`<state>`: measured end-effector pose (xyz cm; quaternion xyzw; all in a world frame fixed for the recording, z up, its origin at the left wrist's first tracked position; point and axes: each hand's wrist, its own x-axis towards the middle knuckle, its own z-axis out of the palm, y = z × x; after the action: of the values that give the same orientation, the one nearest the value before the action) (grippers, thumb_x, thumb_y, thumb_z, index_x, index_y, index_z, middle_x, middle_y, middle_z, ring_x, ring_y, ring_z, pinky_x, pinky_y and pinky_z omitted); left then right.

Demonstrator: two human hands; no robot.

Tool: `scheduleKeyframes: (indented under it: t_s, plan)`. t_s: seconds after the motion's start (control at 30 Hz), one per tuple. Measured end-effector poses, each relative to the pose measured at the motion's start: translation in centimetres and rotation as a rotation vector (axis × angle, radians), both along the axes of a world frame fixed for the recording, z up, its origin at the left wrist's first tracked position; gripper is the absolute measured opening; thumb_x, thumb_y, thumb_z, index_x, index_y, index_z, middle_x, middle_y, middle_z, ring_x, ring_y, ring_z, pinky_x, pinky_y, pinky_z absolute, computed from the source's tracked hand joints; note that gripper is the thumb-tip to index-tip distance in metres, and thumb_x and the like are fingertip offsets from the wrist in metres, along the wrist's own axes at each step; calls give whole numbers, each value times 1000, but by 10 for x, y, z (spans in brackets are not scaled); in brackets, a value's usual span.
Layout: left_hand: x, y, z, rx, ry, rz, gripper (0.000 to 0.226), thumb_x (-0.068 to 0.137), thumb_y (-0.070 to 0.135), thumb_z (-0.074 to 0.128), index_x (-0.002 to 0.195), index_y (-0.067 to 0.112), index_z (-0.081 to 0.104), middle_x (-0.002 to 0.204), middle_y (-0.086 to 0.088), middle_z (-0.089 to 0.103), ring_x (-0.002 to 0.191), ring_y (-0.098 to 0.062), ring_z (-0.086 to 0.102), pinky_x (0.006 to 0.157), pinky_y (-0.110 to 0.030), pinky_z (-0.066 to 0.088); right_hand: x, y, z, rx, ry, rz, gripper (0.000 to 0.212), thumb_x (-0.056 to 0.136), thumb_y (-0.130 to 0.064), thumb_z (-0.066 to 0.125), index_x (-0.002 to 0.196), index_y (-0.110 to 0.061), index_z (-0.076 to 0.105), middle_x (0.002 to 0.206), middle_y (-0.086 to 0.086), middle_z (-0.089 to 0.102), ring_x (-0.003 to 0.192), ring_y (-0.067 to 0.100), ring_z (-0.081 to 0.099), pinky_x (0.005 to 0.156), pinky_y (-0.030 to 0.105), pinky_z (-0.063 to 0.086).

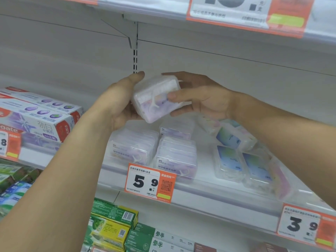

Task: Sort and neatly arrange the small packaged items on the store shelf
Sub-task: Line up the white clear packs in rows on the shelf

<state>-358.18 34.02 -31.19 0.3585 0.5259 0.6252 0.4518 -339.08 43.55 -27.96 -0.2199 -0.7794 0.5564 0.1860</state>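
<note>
A clear plastic floss-pick pack [156, 99] with a purple label is held up in front of the shelf's back wall. My left hand [121, 102] cups its left side and bottom, and my right hand [198, 96] grips its right side, thumb on the front. Below on the shelf [227, 194] stand two stacks of the same purple packs [133, 147] [176, 157], with another pack [175, 130] behind them. To the right, several blue-and-green labelled floss packs [241, 159] lie loosely at mixed angles.
Toothpaste boxes [36, 115] are stacked at the left of the shelf. Orange price tags [150, 180] [305, 225] hang on the shelf's front rail. Green and yellow boxes [112, 224] fill the shelf below. An upper shelf edge with a price tag [245, 13] runs overhead.
</note>
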Motion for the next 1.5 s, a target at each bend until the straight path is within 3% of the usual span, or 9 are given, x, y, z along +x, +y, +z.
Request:
scheduleKeyframes:
  t_s: [0.23, 0.43, 0.57, 0.7, 0.83, 1.0, 1.2, 1.33, 1.5]
  plan:
    - [-6, -10, -2, 110, 424, -77, 55, 79, 55, 67, 115, 13, 65, 107, -3, 73, 103, -22, 68, 87, -38, 56, -18, 6, -10, -11, 80, -233, 73, 64, -39, 84, 129, -15, 61, 122, 15, 67, 112, 38, 65, 91, 45, 57]
    - [4, -5, 0, 245, 22, -119, 46, 96, 49, 47, 116, 11, 64, 110, -4, 73, 106, -20, 68, 96, -37, 51, -36, 2, -20, -157, 207, -273, 85, 67, -41, 85, 140, -14, 49, 123, 10, 67, 111, 30, 66, 91, 43, 56]
    - [-10, -7, -8, 73, 528, 7, 54, 89, 68, 41, 108, 22, 62, 112, 11, 62, 104, -9, 58, 92, -27, 43, -47, 0, -17, -163, 271, -362, 85, 65, -28, 84, 137, -7, 45, 118, 18, 67, 106, 32, 68, 74, 43, 61]
    - [-34, -17, -21, -211, 949, 3, 48, 85, 56, 60, 113, 17, 61, 104, 0, 63, 86, -19, 59, 76, -29, 44, -57, 8, -20, 320, 32, -551, 49, 66, -37, 83, 108, -24, 61, 106, 7, 68, 91, 19, 70, 68, 35, 61]
    - [-40, -19, -32, -454, 945, -112, 67, 78, 58, 67, 115, 2, 60, 98, -13, 71, 81, -25, 71, 78, -34, 58, -62, 14, -39, 577, -375, -396, 44, 57, -57, 85, 89, -30, 71, 95, -8, 64, 82, 2, 62, 67, 20, 45]
    - [-42, -18, -36, -384, 773, -93, 73, 76, 56, 70, 135, 18, 48, 103, -4, 67, 87, -18, 67, 68, -29, 55, -54, 16, -51, 477, -506, -215, 53, 51, -59, 87, 94, -32, 72, 100, 0, 67, 96, 14, 65, 87, 24, 49]
    - [-30, -16, -38, -329, 858, -65, 44, 84, 55, 62, 114, 22, 64, 103, -3, 66, 68, -15, 58, 53, -23, 42, -39, 19, -49, 368, -453, -152, 42, 73, -55, 76, 109, -33, 73, 119, -10, 68, 113, 4, 60, 106, 27, 43]
    - [-21, -13, -37, -352, 980, -20, 45, 90, 55, 52, 95, 11, 60, 94, -11, 61, 77, -27, 56, 71, -33, 52, -15, 18, -40, 496, -546, -367, 50, 80, -63, 66, 124, -39, 58, 129, -7, 55, 109, 11, 59, 94, 26, 45]
    - [-13, -9, -36, -388, 1063, 9, 47, 92, 50, 52, 115, 10, 62, 110, -8, 60, 95, -26, 54, 79, -29, 42, 6, 1, -40, 272, -736, -276, 63, 81, -58, 69, 135, -32, 51, 129, -6, 53, 116, 17, 56, 85, 35, 59]
